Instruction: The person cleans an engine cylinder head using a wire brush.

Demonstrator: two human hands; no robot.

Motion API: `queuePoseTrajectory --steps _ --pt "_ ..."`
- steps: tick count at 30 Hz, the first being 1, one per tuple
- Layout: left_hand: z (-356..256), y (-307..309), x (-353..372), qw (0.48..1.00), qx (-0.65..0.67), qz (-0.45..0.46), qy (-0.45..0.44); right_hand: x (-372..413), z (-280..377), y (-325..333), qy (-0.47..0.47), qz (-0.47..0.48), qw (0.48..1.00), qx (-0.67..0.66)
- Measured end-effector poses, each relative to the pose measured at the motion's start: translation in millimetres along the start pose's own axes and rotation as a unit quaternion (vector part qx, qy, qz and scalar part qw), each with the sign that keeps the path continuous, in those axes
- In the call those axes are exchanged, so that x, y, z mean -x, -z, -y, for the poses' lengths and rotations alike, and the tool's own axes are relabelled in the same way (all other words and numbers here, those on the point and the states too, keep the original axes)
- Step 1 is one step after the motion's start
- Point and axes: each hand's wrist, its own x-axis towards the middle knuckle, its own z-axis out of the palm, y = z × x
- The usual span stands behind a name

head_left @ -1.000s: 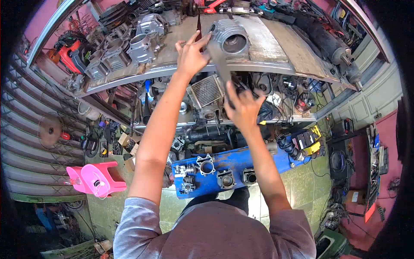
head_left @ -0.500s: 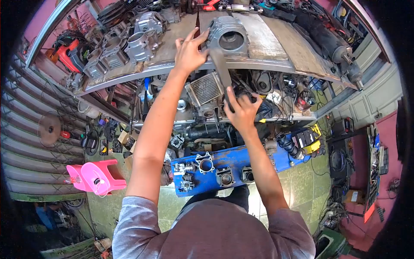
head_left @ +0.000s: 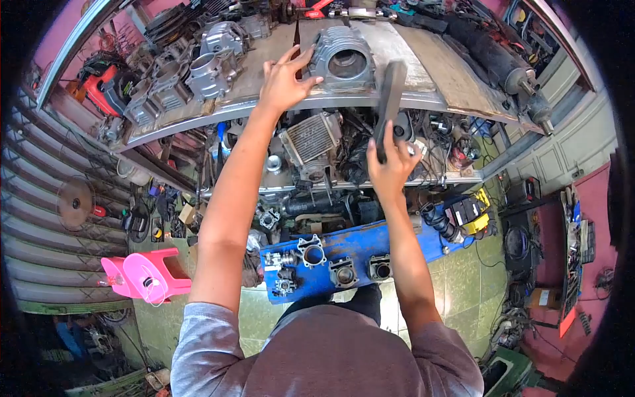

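Note:
A finned grey metal cylinder block (head_left: 345,40) stands on the wooden shelf top, its round bore facing me. My left hand (head_left: 286,83) is at the block's left side, fingers spread, with the index fingertip and thumb right at its edge. My right hand (head_left: 394,165) grips the lower end of a long, flat, grey bar-shaped tool (head_left: 394,86). The tool points upward, to the right of the block and apart from it, its far end slightly blurred. Just behind my left fingers a dark pointed piece (head_left: 297,36) shows.
More engine castings (head_left: 210,74) line the shelf's left side. At the right lies a dark exhaust muffler (head_left: 503,69). A radiator (head_left: 311,139) and loose parts fill the lower shelf. Below, a blue bench (head_left: 331,284) holds several cylinder parts. A pink stool (head_left: 175,274) stands at the left.
My right hand has swung the grey tool right, away from the front of the block, and it now points more upright. My left hand stays by the block.

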Motion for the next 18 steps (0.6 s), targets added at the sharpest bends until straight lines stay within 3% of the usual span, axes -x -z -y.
queuePoseTrajectory --steps 3,5,9,14,18 --pt "1 -1 2 1.000 -0.021 -0.009 -0.008 -47 18 -4 -0.006 -0.035 0.998 -0.042" --pt "2 -2 2 1.000 -0.020 -0.013 -0.019 -41 27 -18 0.020 -0.013 1.000 -0.003" --pt "2 -3 -2 1.000 -0.025 -0.016 -0.011 41 23 -31 -0.061 0.012 0.997 -0.044" --pt "0 -3 3 0.999 -0.023 -0.017 -0.016 -28 37 -15 -0.112 -0.005 0.991 -0.068" --pt "-1 -2 5 0.998 -0.050 -0.019 -0.017 2 42 -28 -0.156 0.015 0.983 -0.096"
